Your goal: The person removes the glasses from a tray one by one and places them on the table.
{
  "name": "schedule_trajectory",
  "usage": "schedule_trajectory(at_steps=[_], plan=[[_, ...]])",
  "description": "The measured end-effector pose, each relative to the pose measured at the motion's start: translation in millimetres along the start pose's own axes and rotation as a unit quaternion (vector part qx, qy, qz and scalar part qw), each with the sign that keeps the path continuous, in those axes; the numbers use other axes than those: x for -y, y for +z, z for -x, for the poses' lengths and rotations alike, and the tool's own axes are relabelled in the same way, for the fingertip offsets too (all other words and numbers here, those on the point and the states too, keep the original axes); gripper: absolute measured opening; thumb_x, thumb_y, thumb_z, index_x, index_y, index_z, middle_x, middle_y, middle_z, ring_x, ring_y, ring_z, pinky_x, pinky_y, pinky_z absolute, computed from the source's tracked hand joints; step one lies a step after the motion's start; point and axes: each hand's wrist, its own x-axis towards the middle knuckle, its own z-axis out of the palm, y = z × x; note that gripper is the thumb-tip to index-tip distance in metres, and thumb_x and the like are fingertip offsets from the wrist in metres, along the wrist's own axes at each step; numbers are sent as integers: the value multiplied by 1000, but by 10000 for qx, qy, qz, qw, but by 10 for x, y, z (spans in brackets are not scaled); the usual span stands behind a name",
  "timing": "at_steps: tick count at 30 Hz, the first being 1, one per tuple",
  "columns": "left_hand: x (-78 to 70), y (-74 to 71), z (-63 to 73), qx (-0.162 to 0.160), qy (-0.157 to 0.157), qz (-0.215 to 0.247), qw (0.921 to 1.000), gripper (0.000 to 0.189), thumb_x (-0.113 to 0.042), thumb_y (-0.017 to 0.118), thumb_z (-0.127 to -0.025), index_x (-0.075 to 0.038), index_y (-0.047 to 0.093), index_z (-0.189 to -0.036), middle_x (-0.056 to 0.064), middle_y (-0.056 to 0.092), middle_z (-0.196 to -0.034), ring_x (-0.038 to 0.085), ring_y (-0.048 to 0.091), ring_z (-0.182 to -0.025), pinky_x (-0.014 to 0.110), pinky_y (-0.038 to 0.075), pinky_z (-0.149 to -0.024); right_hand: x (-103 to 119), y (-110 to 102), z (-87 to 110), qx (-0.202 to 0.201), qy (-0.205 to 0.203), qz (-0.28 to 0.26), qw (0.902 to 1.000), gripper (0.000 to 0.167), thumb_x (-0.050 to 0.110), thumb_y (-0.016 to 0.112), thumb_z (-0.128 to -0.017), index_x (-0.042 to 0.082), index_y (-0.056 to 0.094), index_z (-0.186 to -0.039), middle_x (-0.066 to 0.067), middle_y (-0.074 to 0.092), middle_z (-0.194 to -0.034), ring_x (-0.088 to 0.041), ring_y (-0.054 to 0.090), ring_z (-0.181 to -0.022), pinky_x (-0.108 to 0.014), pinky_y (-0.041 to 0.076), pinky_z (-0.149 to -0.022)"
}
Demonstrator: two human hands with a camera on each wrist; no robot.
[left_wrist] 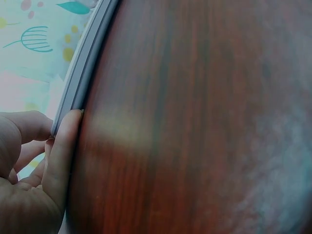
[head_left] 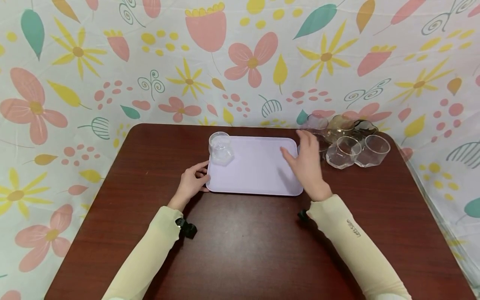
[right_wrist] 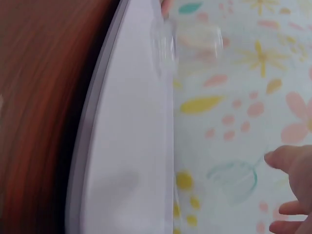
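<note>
A pale lilac tray [head_left: 258,166] lies on the dark wooden table. On its left end stands a clear drinking glass [head_left: 221,149], also seen blurred as a glass [right_wrist: 195,45] in the right wrist view. My left hand [head_left: 192,182] holds the tray's left edge, thumb and fingers either side of the rim [left_wrist: 80,73] in the left wrist view. Over the tray's right end hovers my right hand [head_left: 308,164], fingers spread and holding nothing. Just beyond it are two clear glasses [head_left: 340,155]; the hand partly hides other glasses behind.
Several glasses crowd the table's back right corner, among them an amber glass [head_left: 335,132] and a dark tinted glass [head_left: 364,127]. A flower-patterned cloth [head_left: 251,62] hangs right behind the table's back edge. Bare wood [head_left: 243,250] shows in front of the tray.
</note>
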Motion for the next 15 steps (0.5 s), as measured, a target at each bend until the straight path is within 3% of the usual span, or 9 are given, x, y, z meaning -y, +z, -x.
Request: schedule_trajectory(at_steps=[3,8,15], plan=[[7,-2,-3,-19,17,-22,10000,55,3,64,-93,-10,61,-147,21,61,-117,19,60,-90,35,66,-56,174,147,-34,545,156,-375,9977,68,20,80,-93,-11,48,-144,-31,47,-143,-46,44,-134,-56,38,-117],[19,-2,-8,-54,67,-21,10000,55,3,64,-93,-9,62,-146,21,62,-116,19,59,-89,35,66,-55,391,414,-103,1471,432,-830,9847,71,29,77,-95,-5,46,-150,-25,45,-149,-39,44,-139,-52,40,-118],[30,3,-14,-29,88,-59,9999,55,2,64,-93,-10,62,-146,20,62,-115,19,60,-89,35,66,-56,593,769,-186,2228,714,-1226,9645,76,36,76,-96,-1,43,-154,-21,45,-153,-36,44,-142,-50,41,-120]])
